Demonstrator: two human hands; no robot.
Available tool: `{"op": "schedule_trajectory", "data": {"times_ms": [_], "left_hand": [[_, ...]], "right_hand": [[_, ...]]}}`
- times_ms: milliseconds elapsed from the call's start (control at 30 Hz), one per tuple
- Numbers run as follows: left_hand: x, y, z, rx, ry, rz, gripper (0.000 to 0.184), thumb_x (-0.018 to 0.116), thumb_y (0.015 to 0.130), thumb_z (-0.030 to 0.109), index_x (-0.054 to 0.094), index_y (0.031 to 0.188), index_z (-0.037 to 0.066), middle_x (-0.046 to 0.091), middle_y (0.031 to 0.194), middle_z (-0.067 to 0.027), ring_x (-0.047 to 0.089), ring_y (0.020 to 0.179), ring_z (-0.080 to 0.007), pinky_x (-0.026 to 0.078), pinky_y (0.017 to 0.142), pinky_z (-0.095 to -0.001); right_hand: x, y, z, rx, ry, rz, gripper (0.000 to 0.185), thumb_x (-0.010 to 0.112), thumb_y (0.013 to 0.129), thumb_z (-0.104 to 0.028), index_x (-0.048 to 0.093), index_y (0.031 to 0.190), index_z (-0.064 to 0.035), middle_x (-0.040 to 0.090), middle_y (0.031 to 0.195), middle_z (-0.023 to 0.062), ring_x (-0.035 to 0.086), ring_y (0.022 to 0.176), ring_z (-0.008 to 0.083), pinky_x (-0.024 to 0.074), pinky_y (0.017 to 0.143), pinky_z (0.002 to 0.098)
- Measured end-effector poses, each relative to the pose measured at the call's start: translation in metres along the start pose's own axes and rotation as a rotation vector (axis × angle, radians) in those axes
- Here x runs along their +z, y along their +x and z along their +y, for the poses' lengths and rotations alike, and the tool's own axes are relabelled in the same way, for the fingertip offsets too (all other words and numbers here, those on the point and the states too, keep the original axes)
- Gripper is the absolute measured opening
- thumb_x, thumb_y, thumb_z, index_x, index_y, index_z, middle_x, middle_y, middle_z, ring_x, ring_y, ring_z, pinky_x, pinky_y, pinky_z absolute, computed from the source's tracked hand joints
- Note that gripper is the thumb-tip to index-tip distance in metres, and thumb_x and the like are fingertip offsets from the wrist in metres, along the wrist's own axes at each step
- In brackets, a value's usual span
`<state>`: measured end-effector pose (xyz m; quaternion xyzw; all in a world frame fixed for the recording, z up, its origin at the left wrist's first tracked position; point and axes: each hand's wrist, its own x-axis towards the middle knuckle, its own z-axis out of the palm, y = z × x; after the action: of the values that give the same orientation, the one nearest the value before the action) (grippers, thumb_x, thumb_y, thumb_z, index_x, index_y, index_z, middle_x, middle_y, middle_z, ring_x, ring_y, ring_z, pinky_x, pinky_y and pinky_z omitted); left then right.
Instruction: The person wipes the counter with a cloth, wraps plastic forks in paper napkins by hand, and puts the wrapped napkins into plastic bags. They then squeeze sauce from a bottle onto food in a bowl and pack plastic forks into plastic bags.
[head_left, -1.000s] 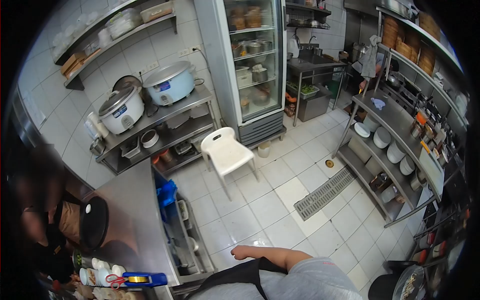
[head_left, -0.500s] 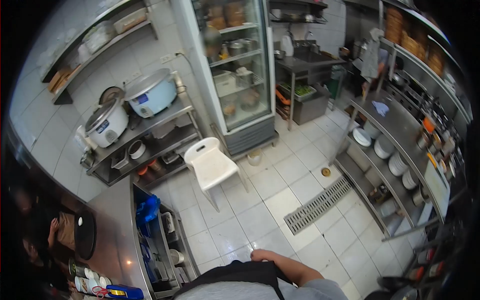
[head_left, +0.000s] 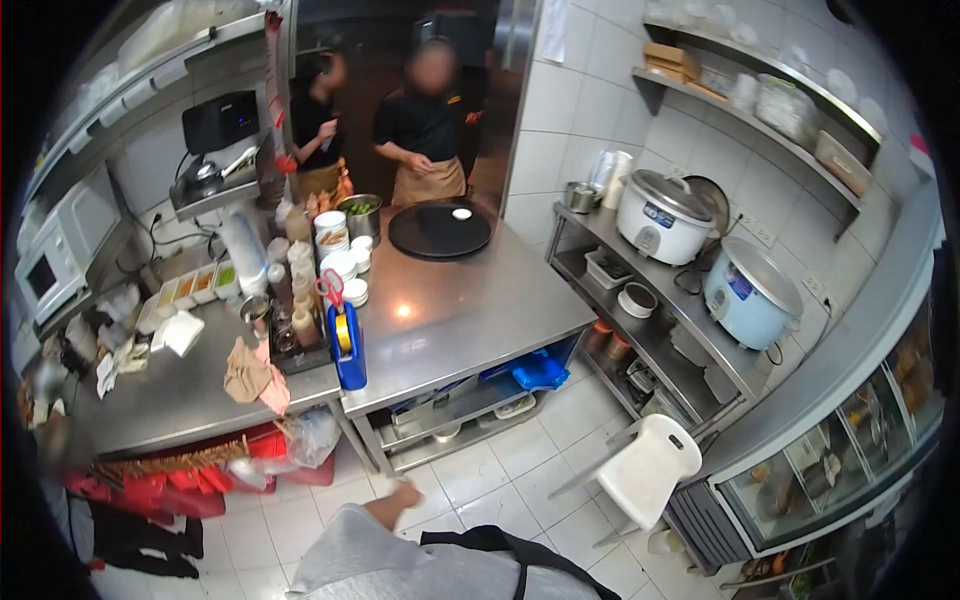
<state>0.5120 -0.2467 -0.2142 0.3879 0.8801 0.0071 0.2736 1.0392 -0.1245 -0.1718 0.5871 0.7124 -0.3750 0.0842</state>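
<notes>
A: Which step is in hand?

B: My reading: no handling at this instant. The left hand (head_left: 405, 494) is hanging low above the floor tiles (head_left: 480, 475), near the front of the steel counter (head_left: 490, 325), and is showing nothing in its grasp.

A: State of the fingers?

B: Cannot tell; they are appearing too small and soft to judge spread or closed.

A: Nearest things?

B: The counter itself is standing just ahead, a white bowl (head_left: 447, 433) sitting on its lower shelf. A blue tape dispenser (head_left: 350, 352) is standing on top, red scissors (head_left: 330, 288) beside it. A round black tray (head_left: 440, 238) is lying at the far side.

A: What is the next move calling for?

B: Judgement only: reaching the top would be calling for lifting the hand over the counter's edge.

A: Hidden or unclear?

B: The right hand is staying out of view. The lens rim is darkening the corners and partly hiding a co-worker (head_left: 145, 537) at left. The shelf contents are sinking into shadow.
</notes>
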Motion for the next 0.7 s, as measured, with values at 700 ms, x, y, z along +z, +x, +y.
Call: {"op": "schedule_trajectory", "data": {"times_ms": [700], "left_hand": [[0.11,-0.261,0.009,-0.591,-0.5,-0.317,0.037,0.049,0.085,0.033,0.068,0.104,0.008,0.064,0.111,-0.0174,0.058,0.105,-0.0353,0.045,0.091,-0.0444]], "right_hand": [[-0.102,0.135,0.223,-0.151,-0.5,-0.304,0.04,0.056,0.085,-0.035,0.061,0.115,-0.0102,0.058,0.117,0.0208,0.058,0.104,0.0321,0.0473,0.085,0.0451]]}}
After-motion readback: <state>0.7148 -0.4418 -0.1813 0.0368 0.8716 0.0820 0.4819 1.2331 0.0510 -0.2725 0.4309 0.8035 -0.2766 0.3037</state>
